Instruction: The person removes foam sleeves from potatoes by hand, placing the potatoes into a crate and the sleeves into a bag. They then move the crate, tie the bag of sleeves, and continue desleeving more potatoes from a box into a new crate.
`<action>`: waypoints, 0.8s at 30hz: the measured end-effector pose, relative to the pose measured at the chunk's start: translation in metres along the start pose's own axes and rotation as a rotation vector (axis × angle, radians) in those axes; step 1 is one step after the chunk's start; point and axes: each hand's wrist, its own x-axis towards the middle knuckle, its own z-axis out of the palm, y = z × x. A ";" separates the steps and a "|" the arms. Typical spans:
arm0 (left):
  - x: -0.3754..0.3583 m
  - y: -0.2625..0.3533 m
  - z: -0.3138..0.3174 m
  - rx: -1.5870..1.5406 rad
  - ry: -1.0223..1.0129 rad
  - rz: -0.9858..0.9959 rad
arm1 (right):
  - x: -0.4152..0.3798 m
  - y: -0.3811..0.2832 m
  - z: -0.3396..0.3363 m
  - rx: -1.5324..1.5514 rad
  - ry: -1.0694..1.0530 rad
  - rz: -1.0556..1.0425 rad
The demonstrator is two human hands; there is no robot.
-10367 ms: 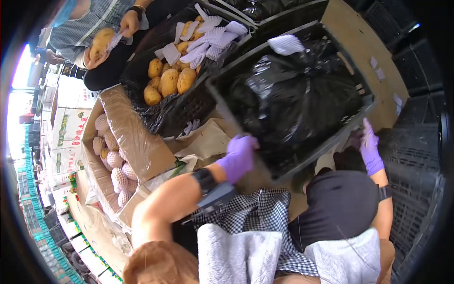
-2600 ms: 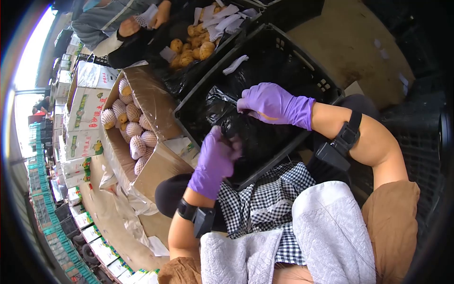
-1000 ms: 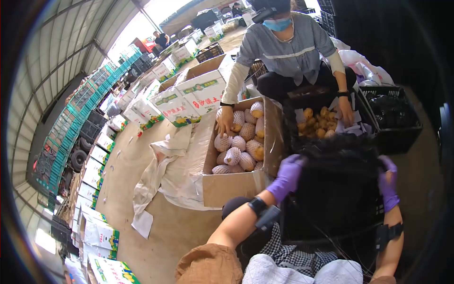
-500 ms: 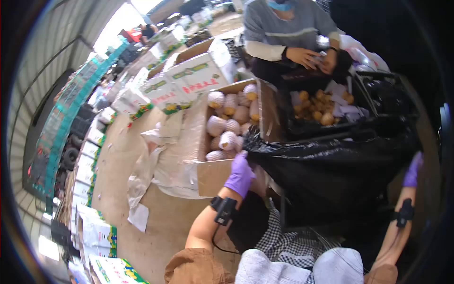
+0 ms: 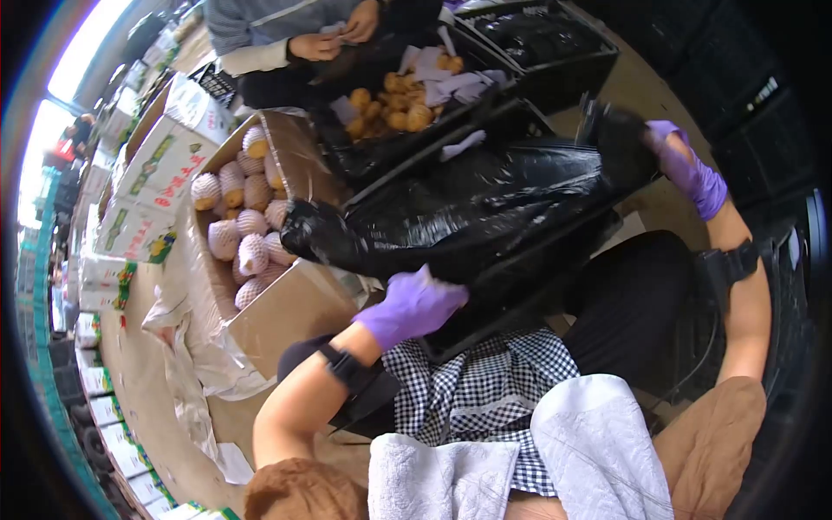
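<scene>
In front of me a black plastic bag [image 5: 451, 204] lies over a dark crate [image 5: 511, 299]. My left hand [image 5: 414, 305], in a purple glove, is at the crate's near left edge, beside the bag; its fingers are partly hidden and blurred. My right hand [image 5: 689, 169], also gloved in purple, has its fingers wrapped round the bag's far right end. Left of the bag stands an open cardboard box [image 5: 282, 316] with several fruits in foam nets [image 5: 251, 253].
Across from me sits a person in a grey top [image 5: 251, 26], both hands on a small pale item. Near them is a crate of yellow-brown fruit [image 5: 390, 108] and paper. Another black-lined crate [image 5: 537, 39] stands behind. White printed cartons [image 5: 156, 186] stand at left.
My view has turned to the right. The spread bag now lies lower and bunched across the crate. My left hand has moved from the bag's left corner to the near side; my right hand has moved farther forward.
</scene>
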 end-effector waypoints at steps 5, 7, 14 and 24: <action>-0.055 0.005 0.036 -0.150 0.110 0.003 | 0.007 0.022 -0.006 -0.768 -0.345 0.008; -0.042 0.021 0.021 -0.009 0.445 -0.055 | 0.017 0.020 -0.001 -0.918 -0.356 0.063; 0.061 0.008 0.007 0.265 0.551 -0.386 | 0.038 0.037 -0.004 -1.313 -0.140 0.056; 0.003 -0.116 -0.070 -1.680 0.589 -0.676 | 0.151 0.128 0.037 -0.872 0.624 0.064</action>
